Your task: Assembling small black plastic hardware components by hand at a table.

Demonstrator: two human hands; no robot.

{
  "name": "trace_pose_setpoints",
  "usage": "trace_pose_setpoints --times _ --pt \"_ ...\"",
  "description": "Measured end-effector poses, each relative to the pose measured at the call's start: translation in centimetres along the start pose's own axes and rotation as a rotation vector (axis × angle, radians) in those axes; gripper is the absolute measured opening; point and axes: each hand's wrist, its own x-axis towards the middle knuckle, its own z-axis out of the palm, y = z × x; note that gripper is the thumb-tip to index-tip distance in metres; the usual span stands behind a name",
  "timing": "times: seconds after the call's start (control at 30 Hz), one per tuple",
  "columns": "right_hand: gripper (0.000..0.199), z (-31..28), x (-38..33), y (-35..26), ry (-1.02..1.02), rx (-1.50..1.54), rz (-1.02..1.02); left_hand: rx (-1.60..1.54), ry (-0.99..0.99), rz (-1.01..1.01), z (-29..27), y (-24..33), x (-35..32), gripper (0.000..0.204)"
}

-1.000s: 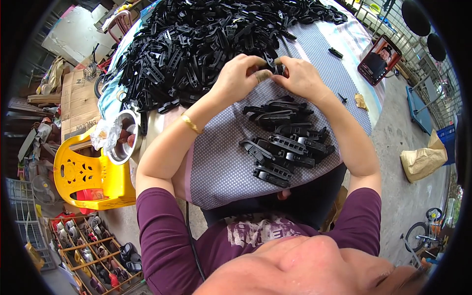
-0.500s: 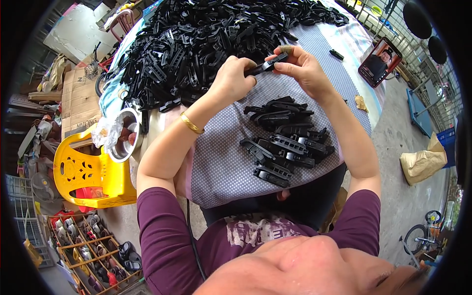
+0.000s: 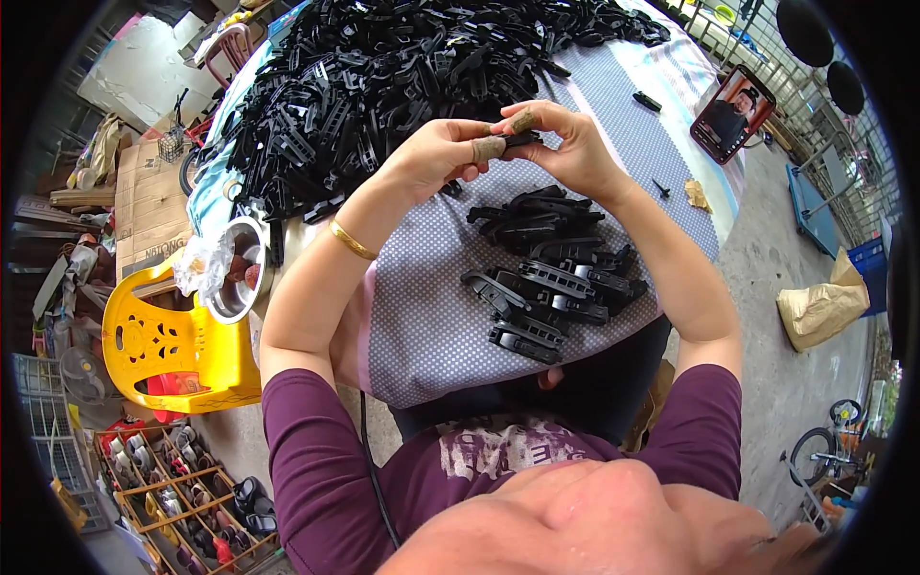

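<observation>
My left hand (image 3: 443, 153) and my right hand (image 3: 565, 146) meet above the table, both pinching one small black plastic part (image 3: 522, 140) between taped fingertips. A gold bangle (image 3: 352, 241) sits on my left wrist. Just below the hands a small stack of black plastic clips (image 3: 551, 273) lies on the dotted grey cloth (image 3: 431, 326). Beyond the hands a large heap of the same black parts (image 3: 383, 77) covers the far side of the table.
A phone in a red case (image 3: 730, 113) leans at the table's right edge, with loose black bits near it. A metal bowl (image 3: 235, 278) rests on a yellow plastic chair (image 3: 163, 340) at left. A shoe rack (image 3: 182, 489), cardboard and a brown sack (image 3: 824, 307) stand on the floor.
Both hands have shifted slightly, the part between them turning from angled to more level. The small stack of clips has not moved.
</observation>
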Motion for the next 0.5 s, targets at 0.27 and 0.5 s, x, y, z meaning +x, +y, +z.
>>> trace_pose_setpoints --times 0.27,0.5 --pt "0.036 -0.8 -0.2 -0.5 -0.035 -0.015 0.098 0.409 0.128 0.324 1.2 0.5 -0.4 0.033" --pt "0.034 -1.3 -0.4 -1.2 -0.144 0.005 0.235 0.586 0.134 0.332 1.7 1.2 -1.1 0.035"
